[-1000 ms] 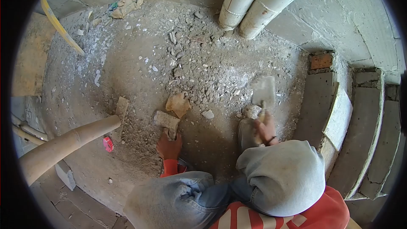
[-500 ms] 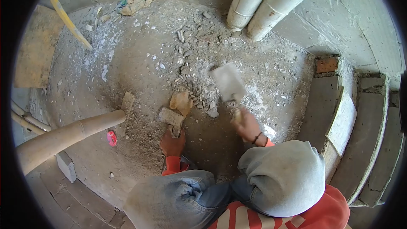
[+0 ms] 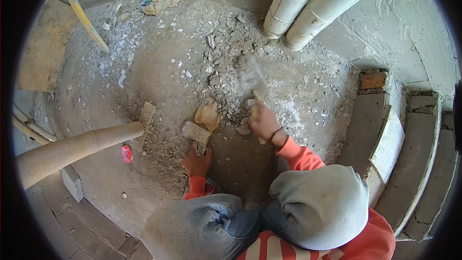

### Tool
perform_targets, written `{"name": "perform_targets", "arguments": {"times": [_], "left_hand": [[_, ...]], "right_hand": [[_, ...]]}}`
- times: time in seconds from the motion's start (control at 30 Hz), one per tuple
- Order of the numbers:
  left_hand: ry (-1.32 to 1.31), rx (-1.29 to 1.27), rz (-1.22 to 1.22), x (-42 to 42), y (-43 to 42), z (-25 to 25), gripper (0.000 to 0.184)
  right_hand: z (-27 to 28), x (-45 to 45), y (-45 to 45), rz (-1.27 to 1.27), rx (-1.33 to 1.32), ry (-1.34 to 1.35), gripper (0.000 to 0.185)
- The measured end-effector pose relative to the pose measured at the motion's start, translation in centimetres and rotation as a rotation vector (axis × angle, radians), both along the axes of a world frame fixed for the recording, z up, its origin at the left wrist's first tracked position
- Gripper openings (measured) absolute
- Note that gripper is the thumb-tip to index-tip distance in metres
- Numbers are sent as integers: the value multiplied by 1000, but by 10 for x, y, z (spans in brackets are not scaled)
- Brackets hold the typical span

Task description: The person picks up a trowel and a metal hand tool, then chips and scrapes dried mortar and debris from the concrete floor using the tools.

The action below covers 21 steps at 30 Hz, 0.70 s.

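Note:
My right hand (image 3: 266, 123) is wrapped round the handle of a trowel (image 3: 251, 78). The trowel's blade, smeared by motion, lies over the right part of a heap of grey rubble (image 3: 221, 70); grey material seems to cover the blade. My left hand (image 3: 196, 163) grips the near end of a flat, pale broken block piece (image 3: 196, 133) low over the floor. Just beyond that piece is a tan, irregular chunk (image 3: 208, 116), touching it or nearly so.
A thick bamboo pole (image 3: 91, 147) reaches in from the left, near a pink crumpled wrapper (image 3: 126, 154). Two white pipes (image 3: 317, 14) stand at the back. Block steps (image 3: 363, 130) rise on the right. A yellow pole (image 3: 84, 14) and a board (image 3: 45, 48) are at the far left.
My right hand has moved forward and left with the trowel, bringing its blade from the rubble's right side onto the heap. My left hand stays on the block piece.

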<state>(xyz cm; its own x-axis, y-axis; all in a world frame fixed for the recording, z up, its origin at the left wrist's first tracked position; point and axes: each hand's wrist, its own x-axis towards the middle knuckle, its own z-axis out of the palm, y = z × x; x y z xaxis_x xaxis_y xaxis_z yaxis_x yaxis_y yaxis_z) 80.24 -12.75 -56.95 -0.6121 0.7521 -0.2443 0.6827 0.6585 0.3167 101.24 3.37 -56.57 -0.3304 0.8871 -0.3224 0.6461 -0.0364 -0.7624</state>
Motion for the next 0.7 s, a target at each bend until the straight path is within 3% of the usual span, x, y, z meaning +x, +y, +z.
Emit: {"name": "perform_targets", "arguments": {"times": [0.03,0.17,0.23,0.3,0.37,0.43,0.5,0.57,0.7], "left_hand": [[-16,-18,-6,-2,-1,-2,50],[-33,-50,2,-2,-2,1,54],[-25,-43,3,-4,-3,0,53],[-27,-36,0,-2,-4,-1,52],[-55,25,23,-1,-2,1,50],[-48,36,17,0,-1,2,49],[-34,45,13,-1,-1,1,48],[-35,5,14,-2,-3,-1,50],[-34,30,30,1,-1,3,52]], "right_hand": [[22,-13,-5,55,115,-62,71],[8,6,-6,283,91,-259,54],[23,32,-10,21,174,-36,53],[9,68,-6,-230,206,-5,45],[11,96,5,-620,-82,233,30],[-1,115,21,-859,-171,317,16],[1,113,34,-903,-219,347,15],[-1,97,39,-865,-295,556,19],[-10,34,44,-662,-329,463,39]]}}
